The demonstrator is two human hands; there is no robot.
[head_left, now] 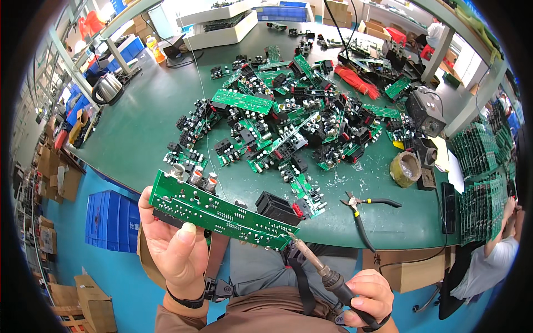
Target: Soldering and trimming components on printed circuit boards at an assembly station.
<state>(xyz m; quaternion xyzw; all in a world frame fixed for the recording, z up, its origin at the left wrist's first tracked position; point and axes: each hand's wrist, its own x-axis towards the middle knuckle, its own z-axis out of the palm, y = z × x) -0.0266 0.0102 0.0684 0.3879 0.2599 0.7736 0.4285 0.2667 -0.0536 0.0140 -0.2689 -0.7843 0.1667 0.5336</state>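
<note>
By the bench (139,139), left fingers (183,240) hold a green board (191,204), maybe so its dots (225,216) show. Right fingers (369,289) grip a soldering iron (334,279).

**Brown up top, grey below, black wristbands on both sides**

So my top (266,312) is plain brown, a bit wrinkled, and the trousers (258,272) are grey. My left hand (175,255) has a black band (186,301) round the wrist, plus a chunky dark module (220,289). Right hand (369,297) gets a black band (378,324) too. There's also a wide black strap (302,283) down my middle.
</note>
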